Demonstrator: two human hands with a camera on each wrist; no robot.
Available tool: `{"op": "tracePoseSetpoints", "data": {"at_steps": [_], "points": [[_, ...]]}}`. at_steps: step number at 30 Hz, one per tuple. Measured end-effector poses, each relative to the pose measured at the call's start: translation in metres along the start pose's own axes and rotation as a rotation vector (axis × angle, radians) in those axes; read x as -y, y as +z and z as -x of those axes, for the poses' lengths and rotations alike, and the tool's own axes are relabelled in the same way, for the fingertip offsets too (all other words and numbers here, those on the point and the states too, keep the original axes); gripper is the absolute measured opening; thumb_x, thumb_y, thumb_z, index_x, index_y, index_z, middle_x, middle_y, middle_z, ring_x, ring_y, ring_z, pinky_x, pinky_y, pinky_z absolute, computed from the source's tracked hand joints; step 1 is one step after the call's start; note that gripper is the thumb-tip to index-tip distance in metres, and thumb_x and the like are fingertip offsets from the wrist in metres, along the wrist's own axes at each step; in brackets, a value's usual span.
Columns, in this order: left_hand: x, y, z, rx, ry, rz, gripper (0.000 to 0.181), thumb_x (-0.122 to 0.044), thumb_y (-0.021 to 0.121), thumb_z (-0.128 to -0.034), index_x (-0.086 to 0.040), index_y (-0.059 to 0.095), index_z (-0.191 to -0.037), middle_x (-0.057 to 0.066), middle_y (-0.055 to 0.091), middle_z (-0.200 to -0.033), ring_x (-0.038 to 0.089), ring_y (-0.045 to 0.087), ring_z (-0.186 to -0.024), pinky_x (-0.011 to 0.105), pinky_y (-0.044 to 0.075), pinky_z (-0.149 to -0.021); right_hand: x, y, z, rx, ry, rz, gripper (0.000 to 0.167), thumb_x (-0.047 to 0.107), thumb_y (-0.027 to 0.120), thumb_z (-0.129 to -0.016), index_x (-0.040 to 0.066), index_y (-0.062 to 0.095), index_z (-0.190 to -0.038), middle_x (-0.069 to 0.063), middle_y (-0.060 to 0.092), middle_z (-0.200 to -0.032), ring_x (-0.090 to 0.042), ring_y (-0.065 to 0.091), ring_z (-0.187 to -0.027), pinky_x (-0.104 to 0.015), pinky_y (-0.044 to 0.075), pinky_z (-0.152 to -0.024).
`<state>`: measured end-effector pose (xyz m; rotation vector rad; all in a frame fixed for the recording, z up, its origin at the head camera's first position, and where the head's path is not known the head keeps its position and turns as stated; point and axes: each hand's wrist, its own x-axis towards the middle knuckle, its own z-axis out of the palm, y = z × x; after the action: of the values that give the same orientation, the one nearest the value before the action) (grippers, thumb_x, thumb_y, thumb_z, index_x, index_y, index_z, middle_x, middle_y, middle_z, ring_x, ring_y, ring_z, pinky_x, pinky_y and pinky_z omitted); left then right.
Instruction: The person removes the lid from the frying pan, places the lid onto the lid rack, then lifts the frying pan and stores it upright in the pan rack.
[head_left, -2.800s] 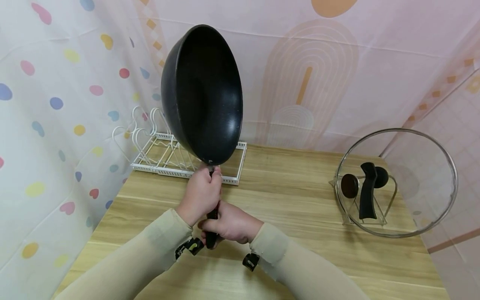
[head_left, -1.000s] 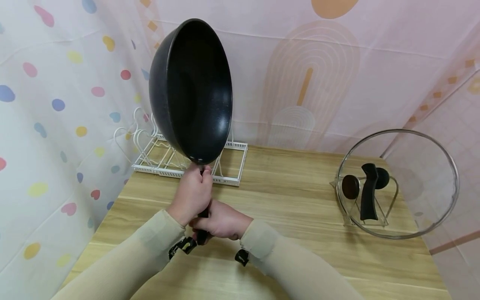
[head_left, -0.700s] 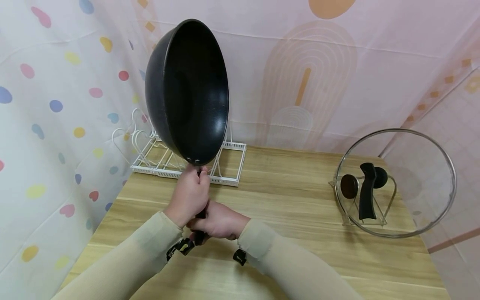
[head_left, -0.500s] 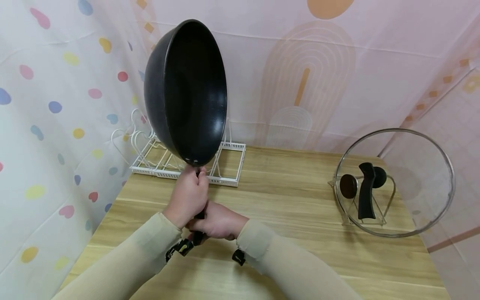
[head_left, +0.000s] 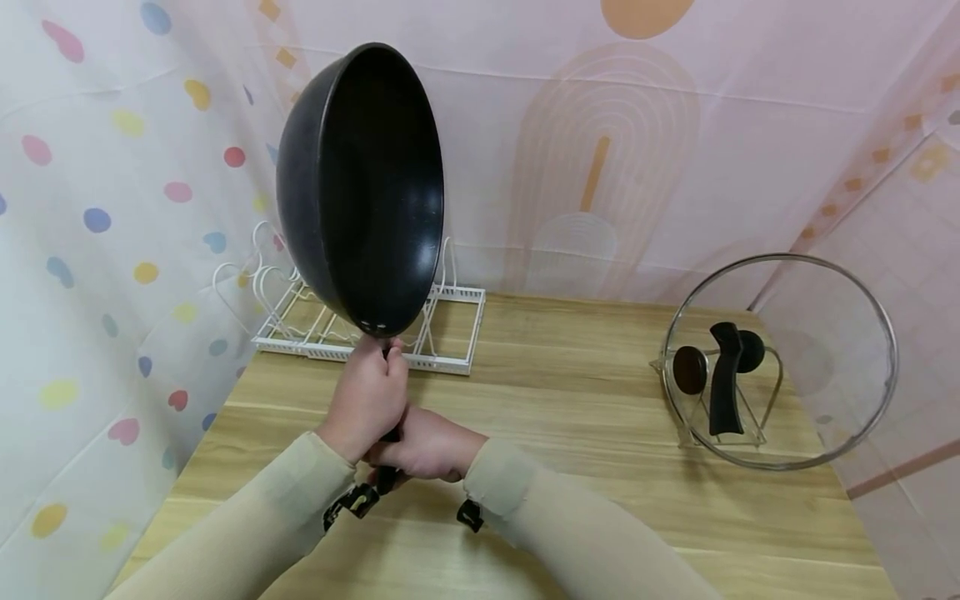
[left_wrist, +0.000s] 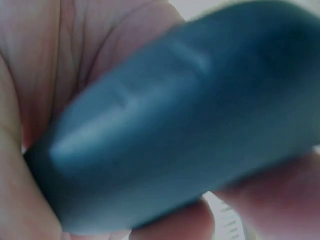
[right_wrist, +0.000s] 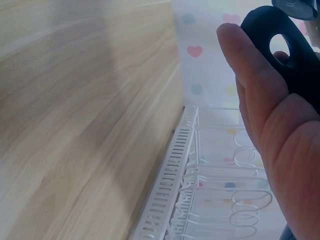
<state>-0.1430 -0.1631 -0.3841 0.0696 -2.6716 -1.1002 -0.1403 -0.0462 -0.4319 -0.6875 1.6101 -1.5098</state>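
Note:
A black wok [head_left: 360,192] is held up on its handle, its hollow side turned to the right and toward me. My left hand [head_left: 366,396] grips the handle close to the bowl. Below it, my right hand [head_left: 429,446] holds the lower part of the same handle [head_left: 387,480]. The left wrist view is filled by the blurred dark handle [left_wrist: 175,125] with fingers around it. In the right wrist view the handle's end [right_wrist: 260,25] shows a hanging hole. Behind the wok, a white wire pan rack [head_left: 477,329] is partly hidden; whether the two touch I cannot tell.
At the right, a large glass lid [head_left: 847,367] with a metal rim and a black handle [head_left: 724,383] stands upright in a small wire stand [head_left: 776,392]. The wooden table [head_left: 570,400] meets a patterned curtain [head_left: 480,167] at the back and another at the left.
Both hands and the wok have moved left relative to the rack, uncovering more of the rack's right end. The grip on the handle looks the same. The lid stays where it was.

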Motion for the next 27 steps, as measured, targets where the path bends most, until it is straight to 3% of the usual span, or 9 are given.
{"op": "tracePoseSetpoints", "data": {"at_steps": [9, 17, 27], "points": [[0.0019, 0.0003, 0.0000, -0.002, -0.013, -0.008, 0.017, -0.010, 0.041, -0.1038, 0.000, 0.055, -0.106, 0.016, 0.058, -0.095, 0.032, 0.058, -0.086, 0.048, 0.050, -0.082, 0.0010, 0.0021, -0.0016, 0.000, 0.001, -0.031, 0.004, 0.001, 0.063, -0.100, 0.000, 0.063, -0.103, -0.004, 0.066, -0.081, -0.012, 0.068, -0.070, -0.027, 0.061, -0.067], [0.0058, -0.0007, 0.0015, -0.007, -0.006, -0.014, 0.013, -0.009, 0.040, -0.1037, -0.003, 0.050, -0.098, 0.014, 0.051, -0.089, 0.029, 0.053, -0.078, 0.044, 0.045, -0.076, -0.0017, 0.0047, -0.0061, 0.007, 0.019, -0.035, 0.006, -0.002, 0.062, -0.097, 0.003, 0.061, -0.100, -0.001, 0.067, -0.084, -0.012, 0.069, -0.070, -0.028, 0.063, -0.067], [0.0096, 0.0006, 0.0032, 0.000, -0.021, -0.019, 0.016, -0.009, 0.040, -0.1042, -0.001, 0.053, -0.101, 0.015, 0.054, -0.091, 0.032, 0.055, -0.082, 0.047, 0.048, -0.080, -0.0045, 0.0057, -0.0099, 0.012, 0.030, -0.051, 0.007, -0.002, 0.062, -0.099, 0.004, 0.061, -0.101, 0.001, 0.067, -0.087, -0.011, 0.069, -0.069, -0.029, 0.063, -0.067]]}}
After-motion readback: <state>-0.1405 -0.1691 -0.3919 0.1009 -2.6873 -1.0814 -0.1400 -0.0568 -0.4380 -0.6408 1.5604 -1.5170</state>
